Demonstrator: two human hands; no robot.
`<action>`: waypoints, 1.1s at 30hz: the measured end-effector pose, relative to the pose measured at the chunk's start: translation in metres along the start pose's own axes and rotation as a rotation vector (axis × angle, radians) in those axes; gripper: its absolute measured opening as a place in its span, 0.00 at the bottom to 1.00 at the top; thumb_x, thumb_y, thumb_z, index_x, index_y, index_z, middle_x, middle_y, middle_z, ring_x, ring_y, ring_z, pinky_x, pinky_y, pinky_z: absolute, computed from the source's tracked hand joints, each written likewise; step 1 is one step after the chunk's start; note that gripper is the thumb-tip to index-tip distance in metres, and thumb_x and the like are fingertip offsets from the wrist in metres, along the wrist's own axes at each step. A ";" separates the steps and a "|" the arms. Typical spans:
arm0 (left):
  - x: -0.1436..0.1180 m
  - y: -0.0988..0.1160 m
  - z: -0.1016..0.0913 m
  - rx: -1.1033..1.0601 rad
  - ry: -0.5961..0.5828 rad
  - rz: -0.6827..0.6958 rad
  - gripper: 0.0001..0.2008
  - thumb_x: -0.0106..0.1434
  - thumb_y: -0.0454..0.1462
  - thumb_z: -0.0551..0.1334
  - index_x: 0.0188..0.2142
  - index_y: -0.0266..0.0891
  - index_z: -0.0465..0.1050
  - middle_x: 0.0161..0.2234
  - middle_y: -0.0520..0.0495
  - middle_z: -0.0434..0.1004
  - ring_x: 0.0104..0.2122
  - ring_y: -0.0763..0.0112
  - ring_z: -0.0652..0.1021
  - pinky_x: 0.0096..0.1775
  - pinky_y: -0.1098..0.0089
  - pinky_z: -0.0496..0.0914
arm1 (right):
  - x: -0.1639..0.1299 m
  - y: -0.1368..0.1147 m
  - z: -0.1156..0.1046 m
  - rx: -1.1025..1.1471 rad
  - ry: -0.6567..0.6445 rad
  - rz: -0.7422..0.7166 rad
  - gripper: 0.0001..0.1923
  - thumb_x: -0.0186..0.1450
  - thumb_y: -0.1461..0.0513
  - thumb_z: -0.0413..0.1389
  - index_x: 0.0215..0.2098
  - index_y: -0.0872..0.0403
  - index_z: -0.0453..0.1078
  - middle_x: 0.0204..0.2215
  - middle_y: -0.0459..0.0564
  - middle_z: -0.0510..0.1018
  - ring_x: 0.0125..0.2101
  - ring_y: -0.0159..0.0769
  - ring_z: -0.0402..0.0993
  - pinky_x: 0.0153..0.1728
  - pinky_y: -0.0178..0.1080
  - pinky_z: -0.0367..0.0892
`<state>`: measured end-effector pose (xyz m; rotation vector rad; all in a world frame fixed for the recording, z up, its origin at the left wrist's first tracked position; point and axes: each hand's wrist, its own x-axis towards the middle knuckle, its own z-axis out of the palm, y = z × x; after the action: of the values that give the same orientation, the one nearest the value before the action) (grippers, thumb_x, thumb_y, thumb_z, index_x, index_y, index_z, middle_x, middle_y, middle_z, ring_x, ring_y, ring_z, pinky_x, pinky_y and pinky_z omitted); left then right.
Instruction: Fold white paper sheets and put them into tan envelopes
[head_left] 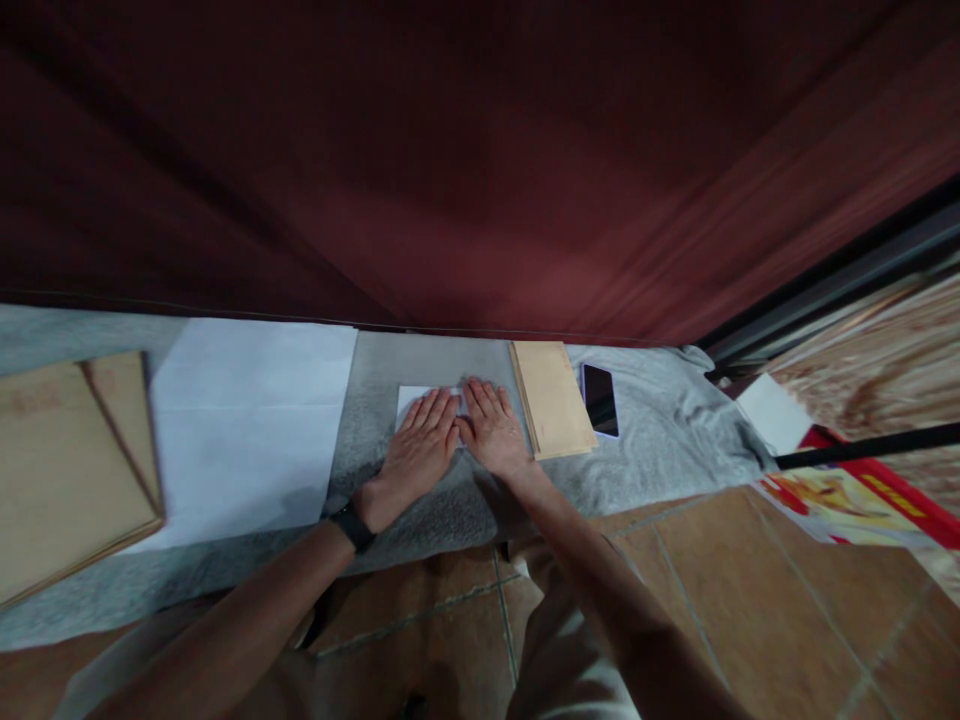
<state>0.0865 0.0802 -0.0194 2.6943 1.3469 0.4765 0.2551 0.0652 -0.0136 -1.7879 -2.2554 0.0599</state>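
Head cam, looks fwd-down (close) over floor.

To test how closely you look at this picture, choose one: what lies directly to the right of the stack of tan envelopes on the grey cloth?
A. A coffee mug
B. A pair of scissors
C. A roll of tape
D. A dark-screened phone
D. A phone with a dark screen lies flat on the grey cloth, just right of the tan envelopes, while the left hand and right hand press a small white paper.

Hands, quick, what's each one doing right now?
Left hand: open, flat on the folded white paper.
Right hand: open, flat, pressing the same paper.
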 end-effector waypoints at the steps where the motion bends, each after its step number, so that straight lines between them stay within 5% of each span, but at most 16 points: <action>1: -0.001 0.000 0.001 0.002 -0.012 -0.002 0.29 0.73 0.38 0.45 0.69 0.28 0.59 0.70 0.36 0.58 0.71 0.57 0.57 0.70 0.54 0.52 | 0.001 0.000 -0.002 0.015 0.001 -0.019 0.28 0.75 0.61 0.47 0.71 0.59 0.58 0.71 0.58 0.59 0.71 0.46 0.53 0.71 0.54 0.47; 4: -0.001 -0.001 0.004 0.016 -0.031 0.005 0.29 0.72 0.37 0.46 0.69 0.26 0.59 0.70 0.33 0.58 0.71 0.56 0.57 0.71 0.54 0.51 | 0.006 -0.002 -0.006 0.060 0.007 -0.076 0.27 0.73 0.66 0.45 0.70 0.59 0.60 0.70 0.55 0.61 0.70 0.42 0.55 0.71 0.50 0.50; 14: -0.001 -0.004 0.008 0.045 -0.010 -0.002 0.31 0.70 0.36 0.45 0.69 0.22 0.56 0.70 0.31 0.59 0.71 0.57 0.58 0.71 0.55 0.51 | 0.008 -0.007 0.007 0.111 -0.050 -0.085 0.27 0.78 0.60 0.40 0.73 0.58 0.54 0.70 0.55 0.61 0.70 0.36 0.55 0.70 0.45 0.53; 33: 0.000 -0.022 0.007 0.085 -0.007 -0.107 0.30 0.72 0.38 0.46 0.70 0.28 0.58 0.72 0.33 0.52 0.72 0.54 0.54 0.70 0.51 0.50 | -0.003 0.005 0.013 0.010 -0.012 0.004 0.29 0.77 0.53 0.46 0.72 0.58 0.56 0.71 0.54 0.58 0.71 0.43 0.51 0.71 0.49 0.50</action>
<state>0.0715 0.0938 -0.0310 2.6693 1.5332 0.4075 0.2570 0.0654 -0.0274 -1.7923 -2.2553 0.0825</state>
